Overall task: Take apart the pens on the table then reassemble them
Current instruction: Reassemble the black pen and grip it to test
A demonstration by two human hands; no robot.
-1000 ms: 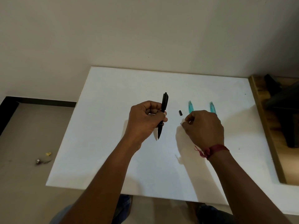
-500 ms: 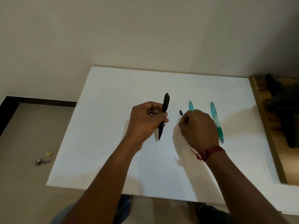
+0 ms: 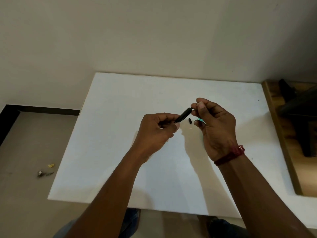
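Right hand up off the table now, fingers pinching the end of the black pen — pen tipped sideways (upright before), left hand curled round it

No lettering readable anywhere: the black pen shows no brand, the white table no mark.

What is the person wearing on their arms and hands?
The left forearm and right forearm are bare, with no sleeves showing. The left hand wears nothing: no watch or glove. Round the wrist of the right hand is a dark red thread band with a few frayed ends.
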